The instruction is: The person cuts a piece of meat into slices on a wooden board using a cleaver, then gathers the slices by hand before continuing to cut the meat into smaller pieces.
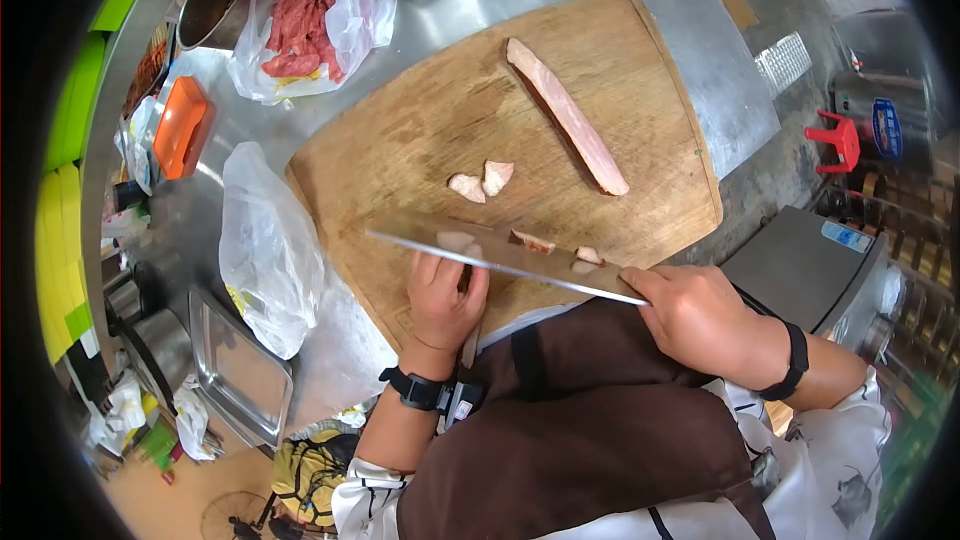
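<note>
Head view: hands [445,295] (perhaps pinning meat) beside cleaver [505,262].

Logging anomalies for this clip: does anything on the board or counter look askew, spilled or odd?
Nothing stands out. The right hand holds the knife flat over the board, and the left hand steadies the meat under it.

Bright daylight, fisheye edges, dark vignette.

Both hands low: left [443,298] flat, fingers curled; right [697,316] clenched.
</note>
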A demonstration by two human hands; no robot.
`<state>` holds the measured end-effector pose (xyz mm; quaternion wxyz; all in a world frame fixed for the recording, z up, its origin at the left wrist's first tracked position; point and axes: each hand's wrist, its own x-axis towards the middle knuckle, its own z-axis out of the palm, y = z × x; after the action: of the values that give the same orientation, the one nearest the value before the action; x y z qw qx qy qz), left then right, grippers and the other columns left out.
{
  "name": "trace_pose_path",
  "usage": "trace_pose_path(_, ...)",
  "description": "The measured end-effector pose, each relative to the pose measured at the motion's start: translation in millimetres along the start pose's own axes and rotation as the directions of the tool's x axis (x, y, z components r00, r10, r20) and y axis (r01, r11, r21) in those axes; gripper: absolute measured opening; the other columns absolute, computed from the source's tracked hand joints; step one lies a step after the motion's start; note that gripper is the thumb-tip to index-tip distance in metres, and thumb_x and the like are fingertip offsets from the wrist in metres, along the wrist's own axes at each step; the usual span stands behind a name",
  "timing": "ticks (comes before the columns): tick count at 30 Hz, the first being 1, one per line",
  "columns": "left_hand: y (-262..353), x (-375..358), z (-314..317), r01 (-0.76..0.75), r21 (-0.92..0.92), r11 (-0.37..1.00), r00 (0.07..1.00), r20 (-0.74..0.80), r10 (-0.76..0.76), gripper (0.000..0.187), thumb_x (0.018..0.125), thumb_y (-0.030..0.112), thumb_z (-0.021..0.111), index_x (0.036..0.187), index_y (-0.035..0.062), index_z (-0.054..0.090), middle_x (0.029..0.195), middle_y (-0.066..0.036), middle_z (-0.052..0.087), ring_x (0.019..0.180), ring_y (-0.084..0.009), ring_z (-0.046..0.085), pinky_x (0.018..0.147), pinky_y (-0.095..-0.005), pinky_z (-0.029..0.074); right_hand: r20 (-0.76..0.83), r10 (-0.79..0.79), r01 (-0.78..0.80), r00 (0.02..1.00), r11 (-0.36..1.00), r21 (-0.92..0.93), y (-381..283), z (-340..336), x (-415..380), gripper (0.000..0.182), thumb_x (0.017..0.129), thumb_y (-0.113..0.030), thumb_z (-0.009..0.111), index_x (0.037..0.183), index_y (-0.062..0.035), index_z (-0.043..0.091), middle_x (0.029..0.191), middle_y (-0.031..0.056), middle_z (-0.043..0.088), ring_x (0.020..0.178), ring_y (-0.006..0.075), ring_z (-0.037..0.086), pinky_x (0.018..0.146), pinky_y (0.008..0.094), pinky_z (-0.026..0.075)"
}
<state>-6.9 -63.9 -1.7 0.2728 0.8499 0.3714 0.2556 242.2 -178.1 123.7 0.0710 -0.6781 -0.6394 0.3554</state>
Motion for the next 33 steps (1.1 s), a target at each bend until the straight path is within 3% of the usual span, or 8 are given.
trace_pose_path(7, -12, -11, 3, 0.015, 0.009, 1.0, 0.998, 0.069, -0.015, 0.022, 0.071, 0.007, 0.076, 0.092, 0.0058, 0.07, 0.093, -0.011, 0.069, 0.088, -0.0346, 0.063, 0.081, -0.0408, 0.05, 0.115, 0.031, -0.026, 0.993, 0.999, -0.039, -10, -19, -5, 0.02, 0.08, -0.005, 0.058, 0.098, 0.0021, 0.058, 0.07, 0.0135, 0.063, 0.065, 0.0324, 0.065, 0.056, 0.043, 0.053)
trace_pose_path(10, -15, -13, 5, 0.026, -0.053, 0.998, 0.997, 0.07, -0.022, 0.022, 0.07, 0.005, 0.076, 0.09, 0.0054, 0.067, 0.091, -0.011, 0.066, 0.084, -0.0346, 0.062, 0.075, -0.0433, 0.05, 0.153, 0.01, -0.001, 0.988, 0.998, -0.059, -8, -21, -1, 0.02, 0.08, -0.005, 0.057, 0.099, 0.0033, 0.057, 0.07, 0.0134, 0.062, 0.064, 0.0321, 0.065, 0.056, 0.043, 0.053)
trace_pose_path(22, -10, -7, 2, 0.086, -0.08, 0.993, 0.996, 0.041, -0.083, 0.029, 0.067, 0.003, 0.079, 0.094, 0.005, 0.068, 0.094, -0.013, 0.065, 0.087, -0.0355, 0.062, 0.078, -0.042, 0.05, 0.207, -0.075, 0.053, 0.976, 0.992, 0.11, -7, -6, 50, 0.013, 0.08, -0.003, 0.054, 0.091, 0.0039, 0.056, 0.072, 0.0192, 0.065, 0.067, 0.038, 0.066, 0.058, 0.0458, 0.054)
trace_pose_path(25, -11, -5, 2, 0.059, -0.095, 0.994, 0.998, 0.042, -0.055, 0.03, 0.067, 0.002, 0.079, 0.095, 0.0051, 0.068, 0.095, -0.013, 0.065, 0.088, -0.0351, 0.062, 0.078, -0.0419, 0.05, 0.306, 0.021, -0.037, 0.952, 0.998, 0.047, -1, -19, 29, 0.028, 0.081, -0.005, 0.058, 0.108, 0.0018, 0.061, 0.077, 0.0164, 0.066, 0.067, 0.0357, 0.065, 0.059, 0.0446, 0.053)
trace_pose_path(28, -11, -2, 1, 0.087, -0.087, 0.992, 0.995, 0.061, -0.082, 0.029, 0.068, 0.003, 0.078, 0.094, 0.0057, 0.068, 0.097, -0.013, 0.065, 0.09, -0.035, 0.062, 0.079, -0.0421, 0.05, 0.267, 0.005, -0.022, 0.964, 0.998, 0.062, -1, -17, 29, 0.014, 0.078, -0.003, 0.055, 0.089, 0.0053, 0.056, 0.07, 0.0195, 0.064, 0.065, 0.0394, 0.066, 0.057, 0.0465, 0.053)
trace_pose_path(33, -13, -4, 1, 0.088, -0.09, 0.992, 0.996, 0.041, -0.085, 0.029, 0.068, 0.003, 0.077, 0.096, 0.0064, 0.068, 0.097, -0.013, 0.066, 0.091, -0.0349, 0.061, 0.08, -0.042, 0.05, 0.197, -0.115, 0.102, 0.973, 0.992, 0.075, -13, 12, 74, 0.015, 0.078, -0.003, 0.055, 0.09, 0.0062, 0.057, 0.07, 0.0207, 0.064, 0.065, 0.039, 0.066, 0.057, 0.0461, 0.054)
